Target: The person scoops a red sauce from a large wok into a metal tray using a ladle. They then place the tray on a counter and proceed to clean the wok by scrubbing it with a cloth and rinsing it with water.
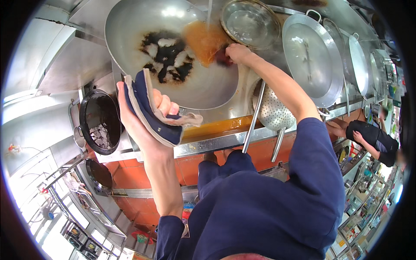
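My left hand (143, 136) grips a folded navy cloth pad (146, 112) with beige edging. The pad is raised near the front left rim of a large metal wok (214, 91). At the wok's right side, my right hand (239, 53) closes around a blurred dark reddish object (223, 57) whose kind I cannot make out. Beside that object, orange-brown liquid (200, 37) spreads over the wok's inner wall. A thin stream of water (210, 13) falls into it from above. Black burnt-looking patches (167, 55) mark the wok's bottom.
Right of the wok are a round metal basin (250, 24) of clear liquid and a perforated strainer (274, 110) with long metal handles. Farther right sits a wide pan (312, 61). A black pan (100, 122) is at left. Another person (370, 136) stands at far right.
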### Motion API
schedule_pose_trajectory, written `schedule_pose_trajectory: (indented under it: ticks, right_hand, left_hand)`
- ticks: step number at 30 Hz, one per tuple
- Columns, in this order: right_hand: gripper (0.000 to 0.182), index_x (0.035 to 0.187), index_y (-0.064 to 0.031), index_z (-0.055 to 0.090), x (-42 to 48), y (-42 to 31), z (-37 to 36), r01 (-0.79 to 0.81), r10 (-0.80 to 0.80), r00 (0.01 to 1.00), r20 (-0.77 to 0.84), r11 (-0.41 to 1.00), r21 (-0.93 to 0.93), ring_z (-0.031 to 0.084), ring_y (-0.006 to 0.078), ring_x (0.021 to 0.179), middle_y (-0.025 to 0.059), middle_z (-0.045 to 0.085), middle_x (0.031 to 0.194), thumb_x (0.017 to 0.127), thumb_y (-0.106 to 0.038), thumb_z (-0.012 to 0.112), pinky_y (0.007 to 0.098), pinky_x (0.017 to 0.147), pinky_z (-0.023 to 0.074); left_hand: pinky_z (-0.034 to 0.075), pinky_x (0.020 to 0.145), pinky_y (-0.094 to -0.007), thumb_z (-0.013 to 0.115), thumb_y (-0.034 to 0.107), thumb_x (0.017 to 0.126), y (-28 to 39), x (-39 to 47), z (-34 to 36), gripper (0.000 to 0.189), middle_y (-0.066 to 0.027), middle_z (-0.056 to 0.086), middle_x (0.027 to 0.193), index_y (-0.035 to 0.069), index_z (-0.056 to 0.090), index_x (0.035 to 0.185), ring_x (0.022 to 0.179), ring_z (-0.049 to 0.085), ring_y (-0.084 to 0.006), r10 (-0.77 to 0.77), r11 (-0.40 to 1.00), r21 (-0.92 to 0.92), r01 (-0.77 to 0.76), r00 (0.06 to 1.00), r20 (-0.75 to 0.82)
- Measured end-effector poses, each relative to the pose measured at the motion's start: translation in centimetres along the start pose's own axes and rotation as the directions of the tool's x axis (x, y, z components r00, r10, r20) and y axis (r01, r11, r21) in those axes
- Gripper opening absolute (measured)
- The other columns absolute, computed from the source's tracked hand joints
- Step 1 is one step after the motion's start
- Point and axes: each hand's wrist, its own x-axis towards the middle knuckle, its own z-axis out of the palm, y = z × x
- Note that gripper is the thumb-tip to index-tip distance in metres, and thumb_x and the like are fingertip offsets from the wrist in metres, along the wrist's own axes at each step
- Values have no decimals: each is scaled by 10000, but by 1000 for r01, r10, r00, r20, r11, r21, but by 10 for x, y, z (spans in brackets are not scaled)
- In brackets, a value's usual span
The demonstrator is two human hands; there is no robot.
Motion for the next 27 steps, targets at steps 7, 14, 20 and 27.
schedule_pose_trajectory:
  ticks: [7,14,20,27]
  right_hand:
    - [371,1053,-28,662,32,-44,-94,-125,254,904,-345,927,354,654,410,904,232,688,935,978,-363,519,496,821,513]
    - [267,1072,-92,690,107,-8,-162,322,193,860,-473,514,795,693,290,858,205,697,969,867,-263,670,379,754,540]
    - [278,1005,-90,685,81,-43,-212,53,301,674,-674,891,451,685,363,878,190,707,917,922,-332,578,475,727,529]
    - [355,1032,-101,722,61,-57,-225,22,462,788,-406,638,769,705,291,802,142,717,805,826,-384,659,366,734,557]
  left_hand:
    - [298,513,-310,371,500,1023,3,1,-5,447,21,287,523,167,447,734,449,285,-125,17,999,29,-18,999,32]
    - [322,482,-311,362,506,1025,-2,2,11,469,21,286,513,160,445,720,424,277,-125,47,993,105,-45,999,-13]
    - [333,471,-311,359,537,1020,-4,0,11,500,9,318,509,138,476,742,415,323,-136,52,993,106,-53,999,12]
    - [350,472,-313,396,567,999,-1,0,12,509,1,343,508,134,510,755,414,348,-142,19,996,91,-15,999,-46]
